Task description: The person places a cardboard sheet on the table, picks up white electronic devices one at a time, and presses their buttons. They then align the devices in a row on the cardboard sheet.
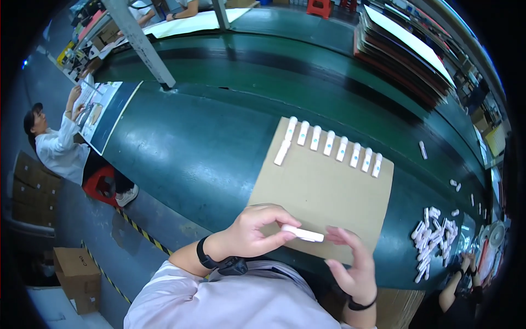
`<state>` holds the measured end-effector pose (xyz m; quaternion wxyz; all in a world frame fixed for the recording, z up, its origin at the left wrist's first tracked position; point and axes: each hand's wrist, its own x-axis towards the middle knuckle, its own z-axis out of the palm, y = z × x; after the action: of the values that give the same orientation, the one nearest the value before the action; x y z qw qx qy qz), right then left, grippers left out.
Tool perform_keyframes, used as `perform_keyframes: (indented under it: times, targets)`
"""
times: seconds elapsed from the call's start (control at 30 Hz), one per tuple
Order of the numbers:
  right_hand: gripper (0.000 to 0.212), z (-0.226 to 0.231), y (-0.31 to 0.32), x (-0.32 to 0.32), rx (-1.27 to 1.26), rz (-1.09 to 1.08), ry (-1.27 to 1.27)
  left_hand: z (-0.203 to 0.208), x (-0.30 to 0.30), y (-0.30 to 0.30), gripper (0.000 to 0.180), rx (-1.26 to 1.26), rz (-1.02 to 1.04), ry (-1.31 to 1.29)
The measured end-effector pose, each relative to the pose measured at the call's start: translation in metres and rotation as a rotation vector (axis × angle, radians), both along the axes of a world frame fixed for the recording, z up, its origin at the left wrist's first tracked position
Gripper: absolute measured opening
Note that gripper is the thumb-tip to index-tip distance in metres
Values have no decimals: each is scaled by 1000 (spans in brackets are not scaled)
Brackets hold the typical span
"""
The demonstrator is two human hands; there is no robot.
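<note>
My left hand (255, 230) pinches one end of a small white stick-shaped device (307, 234) between thumb and fingers, level over the near edge of a brown cardboard sheet (318, 192). Beside the device's free end is my right hand (353, 266), its thumb and fingers spread, holding nothing. Along the far edge of the cardboard lies a row of several similar white devices (329, 143), most with a blue-green mark. One more white device (282, 153) lies just below the row's left end.
A loose pile of white devices (433, 236) lies on the green table (181, 137) at right, with several strays around it. A co-worker's hands (468, 263) are beyond the pile. Stacked boards (405, 52) stand far right; a grey post (139, 44) rises at left. Another person (60, 142) sits far left.
</note>
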<state>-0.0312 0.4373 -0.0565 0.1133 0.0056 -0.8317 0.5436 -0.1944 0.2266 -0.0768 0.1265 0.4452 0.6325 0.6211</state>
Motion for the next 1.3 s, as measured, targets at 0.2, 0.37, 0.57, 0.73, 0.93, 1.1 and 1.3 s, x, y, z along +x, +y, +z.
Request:
perform_keyframes:
  times: [0.2, 0.37, 0.57, 0.73, 0.93, 1.1, 1.3]
  targets:
    - [37, -19, -25, -20, -81, -46, 124, 0, 14, 10, 19, 12, -48, -16]
    - [23, -28, -26, -16, -169, -110, 170, 0, 17, 19, 25, 33, -22, 120]
    - [26, -31, -24, -11, -140, -100, 206, -6, 20, 14, 33, -82, -48, 235]
    - [27, -34, -23, -12, -45, -79, 282, 1, 21, 17, 31, -138, -78, 156]
    - [26, -32, -26, -9, -178, -134, 210, -4, 21, 16, 29, -71, -74, 151]
    - [28, -34, -25, -13, -116, -108, 274, -1, 19, 16, 29, -83, -113, 146]
    - [29, -31, -27, -16, -82, -89, 296, -4, 15, 17, 29, -19, -110, 183]
